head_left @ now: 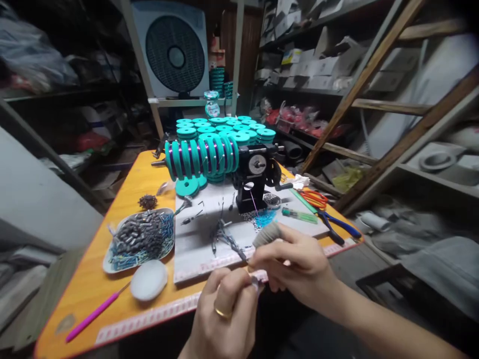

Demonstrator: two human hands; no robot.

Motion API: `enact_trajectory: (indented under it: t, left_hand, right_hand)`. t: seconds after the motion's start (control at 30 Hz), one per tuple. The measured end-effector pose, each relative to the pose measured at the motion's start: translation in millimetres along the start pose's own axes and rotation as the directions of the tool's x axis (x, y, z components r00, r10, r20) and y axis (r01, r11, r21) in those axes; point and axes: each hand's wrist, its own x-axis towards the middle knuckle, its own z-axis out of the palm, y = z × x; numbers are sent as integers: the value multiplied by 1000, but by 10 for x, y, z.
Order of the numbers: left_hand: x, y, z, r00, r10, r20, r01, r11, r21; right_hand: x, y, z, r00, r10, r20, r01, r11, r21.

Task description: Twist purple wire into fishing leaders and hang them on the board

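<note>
Near the table's front edge, my left hand (228,309), with a gold ring on one finger, is closed in a pinch. My right hand (295,259) is pinched close beside it, a grey covering (267,234) on one finger. What lies between the fingertips is too small to make out. Just beyond the hands, a bundle of thin dark parts (228,238) lies on the white board (194,267). Behind that stands a black hand-cranked winder (249,187), its shaft carrying a row of teal spools (202,157) with purple wire.
On the left are a tray of small metal parts (142,239), a white round lid (148,280) and a pink-handled tool (93,317). Blue pliers (342,227), orange scissors (313,198) and a green tube (299,215) lie right. Teal spools (224,130) are stacked behind.
</note>
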Motion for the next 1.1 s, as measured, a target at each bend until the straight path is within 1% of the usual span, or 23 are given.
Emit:
enact_trajectory:
  t: [0.07, 0.1, 0.13, 0.17, 0.2, 0.23, 0.3, 0.37, 0.4, 0.47, 0.5, 0.57, 0.67, 0.7, 0.73, 0.77, 0.8, 0.83, 0.87, 0.9, 0.97, 1.03, 1.1]
  left_hand:
    - [13, 9, -5, 992, 115, 54, -117, 992, 45]
    - [20, 25, -10, 990, 117, 85, -119, 993, 20]
    - [26, 49, -14, 992, 64, 109, -60, 997, -39]
    - [33, 79, -17, 990, -50, 132, 66, 990, -124]
    - [38, 111, -18, 964, -210, 165, 245, 942, -230]
    - [42, 142, -16, 896, -385, 223, 442, 829, -343]
    - [42, 190, -4, 674, -614, 410, 725, 441, -530]
    - [28, 216, 21, 478, -648, 593, 788, 17, -616]
    - [19, 222, 37, 416, -630, 656, 765, -148, -627]
    - [1, 227, 69, 353, -591, 725, 698, -350, -625]
    - [-4, 228, 83, 342, -580, 740, 675, -396, -622]
    - [0, 230, 99, 344, -569, 747, 663, -416, -622]
    - [30, 232, 87, 356, -578, 735, 715, -338, -612]
    - [41, 232, 74, 379, -590, 713, 752, -253, -609]
    - [48, 234, 60, 424, -616, 664, 788, -110, -606]
    - [50, 236, 46, 501, -645, 577, 802, 94, -590]
    - [45, 240, 34, 607, -649, 459, 771, 339, -539]
    - [34, 244, 25, 728, -605, 322, 681, 582, -445]
    - [19, 249, 20, 833, -516, 197, 553, 772, -314]
    - [0, 254, 20, 906, -408, 108, 422, 889, -180]
    - [-35, 257, 31, 974, -223, 41, 223, 975, 25]
    - [-52, 254, 45, 994, -98, 57, 89, 987, 131]
    - [-48, 252, 51, 994, -35, 101, 22, 992, 122]
  right_hand:
    - [39, 35, 19, 998, 58, 7, -58, 998, 14]
    - [46, 48, 18, 998, 55, 10, -56, 998, 5]
    - [43, 61, 9, 999, 37, 14, -37, 999, -5]
    - [30, 74, -10, 1000, 8, 16, -8, 1000, -19]
    - [9, 87, -38, 999, -33, 26, 34, 998, -47]
    - [-18, 100, -75, 994, -99, 49, 102, 991, -85]
    - [-76, 123, -156, 954, -272, 126, 291, 940, -175]
    - [-119, 133, -222, 882, -414, 225, 461, 856, -233]
    - [-131, 131, -241, 860, -436, 263, 496, 835, -237]
    - [-136, 114, -249, 869, -393, 302, 468, 852, -236]
    - [-134, 102, -244, 887, -350, 303, 423, 877, -226]
    - [-129, 80, -231, 925, -258, 280, 316, 930, -188]
    - [-146, 73, -241, 945, -185, 268, 221, 969, -111]
    - [-157, 78, -249, 947, -174, 272, 207, 974, -97]
    - [-169, 85, -255, 948, -174, 266, 204, 975, -89]
    - [-178, 93, -256, 950, -183, 255, 211, 974, -87]
    - [-181, 100, -251, 951, -199, 236, 225, 971, -86]
    - [-176, 104, -237, 954, -217, 206, 239, 967, -88]
    - [-160, 105, -215, 958, -231, 171, 248, 965, -89]
    - [-135, 104, -187, 962, -237, 138, 250, 964, -91]
    - [-62, 95, -120, 975, -204, 91, 213, 972, -103]
    - [12, 90, -59, 983, -166, 75, 175, 975, -138]
    - [49, 98, -28, 984, -157, 87, 170, 969, -178]
